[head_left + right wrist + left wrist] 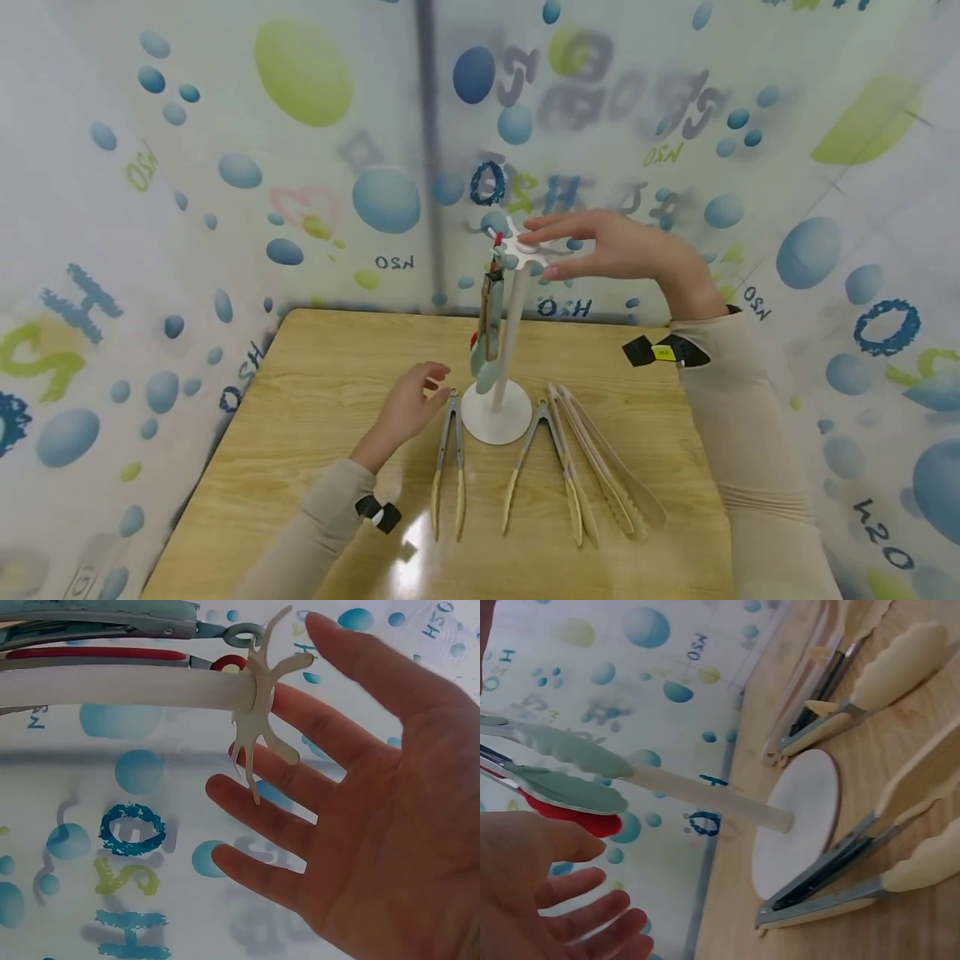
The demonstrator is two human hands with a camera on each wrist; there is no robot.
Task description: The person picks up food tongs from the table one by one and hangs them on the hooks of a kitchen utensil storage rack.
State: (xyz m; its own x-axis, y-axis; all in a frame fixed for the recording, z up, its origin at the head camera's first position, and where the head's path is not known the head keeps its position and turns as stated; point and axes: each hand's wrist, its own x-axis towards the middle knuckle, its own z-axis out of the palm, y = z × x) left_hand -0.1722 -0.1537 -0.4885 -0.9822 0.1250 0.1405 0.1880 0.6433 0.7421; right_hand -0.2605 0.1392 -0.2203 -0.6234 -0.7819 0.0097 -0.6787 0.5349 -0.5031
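Note:
A white utensil stand with a round base and a crown of hooks stands on the table. From its hooks hang mint-green tongs and, behind them, red-tipped tongs. At the top, my right hand reaches over the crown with fingers spread and fairly straight, fingertips right at the hooks. My left hand is low beside the stand, below the hanging tongs, with loosely bent fingers and nothing in them. Cream-tipped tongs lie just to its right, spread apart.
Right of the base lies a second pair of cream-tipped tongs, its arms spread. Several more beige tongs lie close alongside it. A patterned curtain with blue and green bubbles surrounds the wooden table.

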